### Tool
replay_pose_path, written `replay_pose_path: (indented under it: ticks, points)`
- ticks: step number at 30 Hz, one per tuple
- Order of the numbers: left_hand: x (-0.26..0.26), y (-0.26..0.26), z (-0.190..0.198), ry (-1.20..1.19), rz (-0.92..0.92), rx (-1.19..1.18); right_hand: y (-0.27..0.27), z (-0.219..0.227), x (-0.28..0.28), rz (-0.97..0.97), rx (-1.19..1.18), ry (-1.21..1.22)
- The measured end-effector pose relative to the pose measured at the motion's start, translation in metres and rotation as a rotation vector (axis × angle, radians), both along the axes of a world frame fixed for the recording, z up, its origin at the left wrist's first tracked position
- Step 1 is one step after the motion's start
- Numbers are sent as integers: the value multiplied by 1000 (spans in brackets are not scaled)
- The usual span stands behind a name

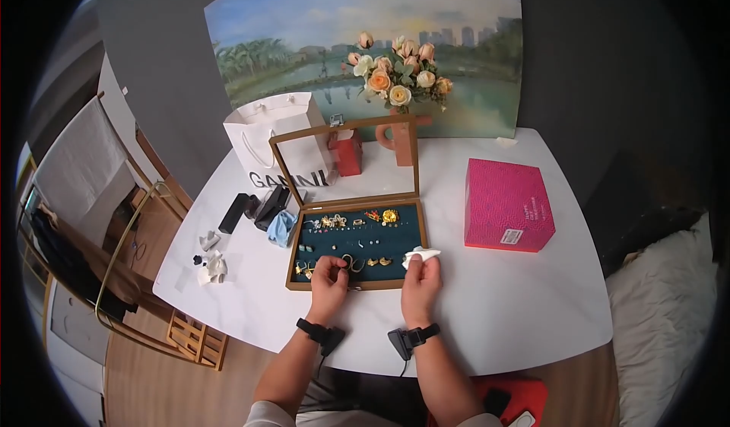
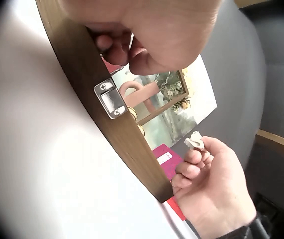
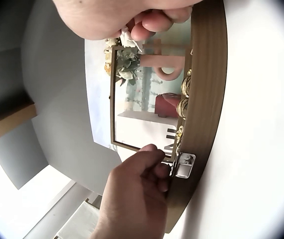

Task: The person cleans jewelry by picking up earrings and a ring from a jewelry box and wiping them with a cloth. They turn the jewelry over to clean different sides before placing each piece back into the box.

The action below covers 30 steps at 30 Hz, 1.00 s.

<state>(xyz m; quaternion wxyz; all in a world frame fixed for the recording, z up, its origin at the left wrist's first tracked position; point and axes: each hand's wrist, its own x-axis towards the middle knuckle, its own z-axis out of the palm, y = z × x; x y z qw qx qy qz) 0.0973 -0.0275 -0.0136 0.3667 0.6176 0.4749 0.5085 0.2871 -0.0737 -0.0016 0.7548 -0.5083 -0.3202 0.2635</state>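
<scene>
My left hand (image 1: 328, 294) has its fingers curled over the front left of an opened wooden jewellery case (image 1: 293, 252), against a thin gold hoop (image 1: 347, 261); whether they pinch it is hidden. Thumb and fingers of my right hand (image 1: 420, 290) pinch a crumpled white cloth (image 1: 423, 255) at the front right corner. Gold earrings, rings and other small pieces lie in rows on the dark green lining (image 1: 334, 237). From the left wrist view, the cloth (image 2: 194, 141) stands up from the right fingertips. A metal clasp (image 3: 185, 165) is beside the left fingers in the right wrist view.
A pink box (image 1: 506, 203) stands on the right of the white table. Left of the case are a light blue cloth (image 1: 281, 229), black boxes (image 1: 233, 213) and crumpled white scraps (image 1: 213, 269). Behind stand a white paper bag (image 1: 281, 130), a red box (image 1: 349, 153) and a flower vase (image 1: 404, 149).
</scene>
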Motion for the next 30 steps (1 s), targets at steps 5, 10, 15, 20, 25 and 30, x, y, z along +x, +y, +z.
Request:
replay_pose_path:
  ticks: [5, 10, 15, 20, 25, 30]
  points:
    - [-6, 4, -3, 5, -37, -1, -3, -6, 9, -178, -88, -196]
    - [-17, 10, -5, -2, -111, 0, 5, -36, 14, -299, -183, -372]
    - [-32, 14, 9, 91, -102, 34, 7, -45, 12, -326, -168, -425]
    - [-43, 28, 43, 531, -107, 456, 12, -57, 13, -368, -198, -563]
    - [-49, 42, 34, 571, -259, 397, 8, -51, 10, -349, -242, -550]
    - [-51, 49, 30, 538, -222, 334, 7, -49, 6, -341, -275, -519]
